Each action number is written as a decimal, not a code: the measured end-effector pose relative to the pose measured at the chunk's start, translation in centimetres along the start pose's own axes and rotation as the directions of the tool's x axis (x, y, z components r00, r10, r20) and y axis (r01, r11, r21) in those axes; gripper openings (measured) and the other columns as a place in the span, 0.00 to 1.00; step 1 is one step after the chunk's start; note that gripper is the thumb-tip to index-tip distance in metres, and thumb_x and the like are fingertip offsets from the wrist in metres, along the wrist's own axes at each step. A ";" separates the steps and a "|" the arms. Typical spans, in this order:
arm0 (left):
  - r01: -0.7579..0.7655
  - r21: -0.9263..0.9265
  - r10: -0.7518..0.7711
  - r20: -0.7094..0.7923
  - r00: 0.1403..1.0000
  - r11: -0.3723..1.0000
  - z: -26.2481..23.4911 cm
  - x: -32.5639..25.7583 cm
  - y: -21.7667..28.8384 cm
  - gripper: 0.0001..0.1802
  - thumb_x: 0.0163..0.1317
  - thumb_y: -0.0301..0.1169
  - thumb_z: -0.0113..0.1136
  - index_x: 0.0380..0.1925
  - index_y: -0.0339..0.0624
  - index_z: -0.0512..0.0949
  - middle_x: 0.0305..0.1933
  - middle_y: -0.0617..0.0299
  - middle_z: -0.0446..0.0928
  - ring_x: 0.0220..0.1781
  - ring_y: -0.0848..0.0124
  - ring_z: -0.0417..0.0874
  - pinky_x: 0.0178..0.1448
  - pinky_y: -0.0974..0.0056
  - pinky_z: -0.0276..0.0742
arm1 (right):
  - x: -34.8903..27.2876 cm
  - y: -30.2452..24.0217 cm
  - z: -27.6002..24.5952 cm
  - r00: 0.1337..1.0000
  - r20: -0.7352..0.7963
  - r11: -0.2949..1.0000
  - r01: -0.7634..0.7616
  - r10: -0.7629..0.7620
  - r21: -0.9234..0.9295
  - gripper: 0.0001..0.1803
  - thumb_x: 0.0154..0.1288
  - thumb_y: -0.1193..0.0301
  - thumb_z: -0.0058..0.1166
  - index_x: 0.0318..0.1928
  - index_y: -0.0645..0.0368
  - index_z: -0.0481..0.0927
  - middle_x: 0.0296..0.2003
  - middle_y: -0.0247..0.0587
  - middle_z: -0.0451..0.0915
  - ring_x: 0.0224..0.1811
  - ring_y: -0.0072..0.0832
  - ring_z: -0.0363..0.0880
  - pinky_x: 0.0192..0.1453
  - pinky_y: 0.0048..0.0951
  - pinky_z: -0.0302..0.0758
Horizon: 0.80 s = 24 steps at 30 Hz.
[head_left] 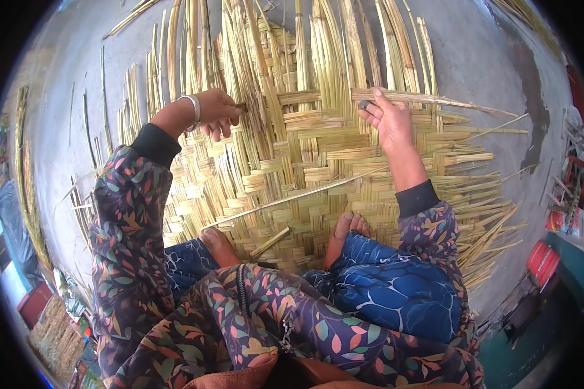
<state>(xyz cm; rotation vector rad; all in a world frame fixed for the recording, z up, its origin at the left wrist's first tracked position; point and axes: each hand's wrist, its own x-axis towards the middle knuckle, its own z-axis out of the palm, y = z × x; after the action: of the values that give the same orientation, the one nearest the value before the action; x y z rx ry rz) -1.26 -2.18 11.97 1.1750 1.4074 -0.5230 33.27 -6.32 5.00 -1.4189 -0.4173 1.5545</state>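
Note:
A partly woven mat of flat yellow-green reed strips (331, 188) lies on the floor under my feet, with long loose strip ends fanning out at its far and right edges. One reed strip (454, 101) runs crosswise between the upright strips near the far edge, passing under some of them. My left hand (215, 115), a bangle on its wrist, is closed on the strip's left end beside a bundle of raised strips (256, 123). Farther right, my right hand (389, 120) pinches the same strip between thumb and fingers; a dark ring shows on it.
A thin reed (298, 196) lies slantwise over the mat, and a short loose piece (270, 242) rests between my feet. Long reeds (24, 168) lie on the grey floor at the left. Red round items (542, 262) and a jumble of things stand at the right.

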 end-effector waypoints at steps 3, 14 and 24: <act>0.083 0.023 -0.085 0.076 0.994 0.996 0.5 1.5 -0.2 0.20 0.64 0.41 0.49 0.37 0.33 0.78 0.29 0.50 0.82 0.23 0.66 0.84 0.25 0.67 0.79 | 0.2 0.5 0.0 1.000 -0.022 0.997 0.008 -0.009 -0.073 0.16 0.62 0.69 0.58 0.42 0.68 0.70 0.40 0.52 0.78 0.41 0.39 0.82 0.38 0.32 0.83; -0.208 0.049 0.214 -0.270 0.939 0.977 2.4 5.0 -3.3 0.21 0.61 0.45 0.58 0.26 0.34 0.79 0.23 0.59 0.79 0.27 0.71 0.82 0.33 0.67 0.79 | 2.7 1.0 -3.8 0.999 -0.017 0.938 -0.024 0.032 0.344 0.18 0.66 0.66 0.54 0.50 0.65 0.68 0.46 0.53 0.72 0.50 0.43 0.73 0.44 0.39 0.81; -0.116 0.143 0.163 -0.386 0.908 0.983 3.8 5.4 -1.1 0.17 0.60 0.40 0.58 0.25 0.35 0.79 0.19 0.60 0.77 0.19 0.72 0.79 0.29 0.65 0.75 | 4.4 0.8 -6.0 0.980 0.017 0.891 -0.185 0.196 0.414 0.16 0.71 0.63 0.43 0.49 0.64 0.66 0.45 0.53 0.72 0.46 0.42 0.73 0.43 0.42 0.82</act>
<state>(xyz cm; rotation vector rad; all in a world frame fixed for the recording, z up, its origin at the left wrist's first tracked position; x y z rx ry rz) 0.50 -4.05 5.79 1.5273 1.6347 -0.2744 38.96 -5.19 0.25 -1.1683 0.0754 1.6601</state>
